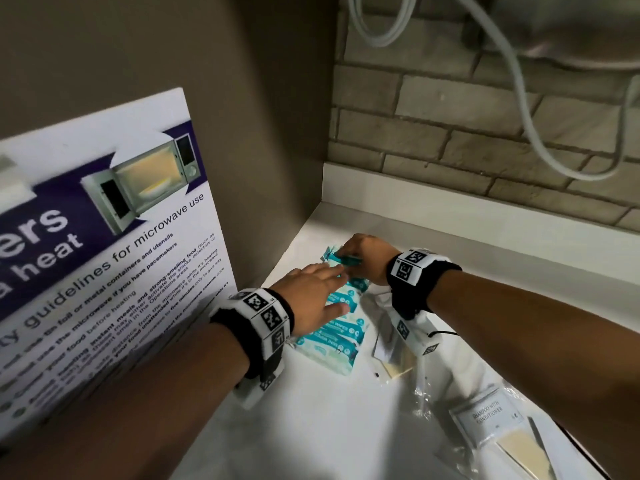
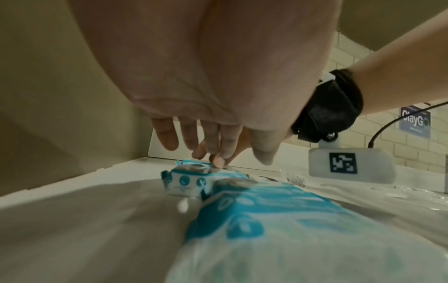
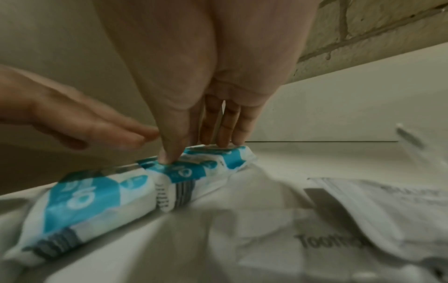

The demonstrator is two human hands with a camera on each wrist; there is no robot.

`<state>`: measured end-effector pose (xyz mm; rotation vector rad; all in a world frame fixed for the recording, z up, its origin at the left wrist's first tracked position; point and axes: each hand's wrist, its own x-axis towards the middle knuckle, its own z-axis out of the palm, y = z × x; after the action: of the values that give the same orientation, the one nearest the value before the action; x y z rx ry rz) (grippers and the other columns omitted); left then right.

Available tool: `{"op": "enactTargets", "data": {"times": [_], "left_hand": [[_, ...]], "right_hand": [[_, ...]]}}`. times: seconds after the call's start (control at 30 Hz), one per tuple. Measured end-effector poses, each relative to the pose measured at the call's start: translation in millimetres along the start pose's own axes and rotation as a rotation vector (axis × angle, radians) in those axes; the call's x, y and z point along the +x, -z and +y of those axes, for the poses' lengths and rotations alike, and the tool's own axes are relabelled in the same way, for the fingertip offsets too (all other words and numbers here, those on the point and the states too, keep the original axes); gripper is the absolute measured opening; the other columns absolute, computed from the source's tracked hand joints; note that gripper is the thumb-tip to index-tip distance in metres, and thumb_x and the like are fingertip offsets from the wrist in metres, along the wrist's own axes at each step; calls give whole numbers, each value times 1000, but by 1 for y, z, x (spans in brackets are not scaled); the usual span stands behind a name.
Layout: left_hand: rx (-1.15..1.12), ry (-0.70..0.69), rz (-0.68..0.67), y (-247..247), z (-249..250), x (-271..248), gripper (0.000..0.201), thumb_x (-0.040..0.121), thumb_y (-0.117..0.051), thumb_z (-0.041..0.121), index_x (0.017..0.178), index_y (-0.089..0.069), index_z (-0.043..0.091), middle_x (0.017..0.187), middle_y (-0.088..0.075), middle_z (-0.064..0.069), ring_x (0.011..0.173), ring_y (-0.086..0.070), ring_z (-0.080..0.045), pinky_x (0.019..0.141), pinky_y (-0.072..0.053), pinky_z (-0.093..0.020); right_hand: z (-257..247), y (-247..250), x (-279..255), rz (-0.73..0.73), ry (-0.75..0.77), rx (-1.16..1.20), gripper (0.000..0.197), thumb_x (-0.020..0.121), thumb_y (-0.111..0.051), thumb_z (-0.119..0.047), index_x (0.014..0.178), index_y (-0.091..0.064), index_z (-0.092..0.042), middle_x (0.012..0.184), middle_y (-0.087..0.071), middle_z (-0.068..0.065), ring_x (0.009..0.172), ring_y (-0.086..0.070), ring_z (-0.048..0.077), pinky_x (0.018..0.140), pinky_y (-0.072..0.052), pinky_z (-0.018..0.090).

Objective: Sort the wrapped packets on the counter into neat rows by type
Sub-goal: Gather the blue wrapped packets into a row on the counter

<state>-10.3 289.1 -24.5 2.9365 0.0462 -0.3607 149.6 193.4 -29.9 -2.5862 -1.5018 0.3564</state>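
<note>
Several teal-and-white wipes packets (image 1: pixel 341 336) lie side by side in a row along the left of the white counter (image 1: pixel 311 431). My right hand (image 1: pixel 362 258) pinches the farthest teal wipes packet (image 3: pixel 213 162) at the row's far end, thumb on its near edge and fingers on its top. My left hand (image 1: pixel 311 299) hovers flat over the middle of the row with straight fingers (image 2: pixel 169 137). In the right wrist view the left hand (image 3: pixel 92 124) points toward the pinched packet and holds nothing.
Clear packets lie to the right of the row: one with a beige card (image 1: pixel 394 358), a toothbrush packet (image 3: pixel 327 243) and a shampoo packet (image 1: pixel 485 424). A microwave poster (image 1: pixel 104 237) stands on the left. A brick wall (image 1: pixel 450 140) and a hanging cable (image 1: pixel 540 133) are behind.
</note>
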Motion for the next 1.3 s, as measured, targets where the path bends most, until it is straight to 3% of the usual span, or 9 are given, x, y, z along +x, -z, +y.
{"op": "enactTargets", "data": {"times": [0.23, 0.7, 0.93, 1.13, 1.3], "left_hand": [[70, 61, -156, 6, 9, 11, 69, 99, -21, 57, 154, -11, 17, 163, 0, 0, 149, -5, -16, 120, -14, -38], [124, 104, -149, 4, 14, 14, 71, 98, -20, 60, 155, -10, 19, 163, -2, 2, 149, -8, -17, 119, -15, -40], [20, 91, -127, 2, 10, 8, 73, 96, -25, 61, 155, -8, 21, 163, 2, 2, 150, 3, -16, 121, -11, -39], [-97, 98, 40, 0, -1, -25, 67, 95, -44, 52, 151, -26, 21, 161, -15, 2, 147, -15, -18, 120, -17, -34], [-52, -30, 11, -12, 7, -53, 53, 97, -45, 46, 145, -41, 23, 158, -25, 1, 142, -26, -20, 116, -20, -29]], "right_hand": [[7, 1, 3, -51, -1, -15, 42, 90, -62, -21, 131, -60, -14, 131, -58, 10, 121, -53, 26, 106, -41, 34], [10, 1, 5, -54, 78, -90, 39, 94, -58, -21, 132, -59, -12, 136, -57, 7, 127, -49, 23, 109, -36, 30], [2, 3, -4, -68, 63, -94, 38, 95, -56, -27, 130, -60, -12, 132, -59, 12, 122, -53, 29, 105, -41, 37], [-13, 2, -29, -9, 151, -47, 36, 93, -58, -23, 129, -62, -17, 127, -61, 7, 114, -57, 25, 99, -44, 31], [-31, -12, -50, -72, 280, -74, 35, 94, -54, -13, 129, -61, -13, 125, -61, 10, 117, -54, 27, 103, -41, 34]]}}
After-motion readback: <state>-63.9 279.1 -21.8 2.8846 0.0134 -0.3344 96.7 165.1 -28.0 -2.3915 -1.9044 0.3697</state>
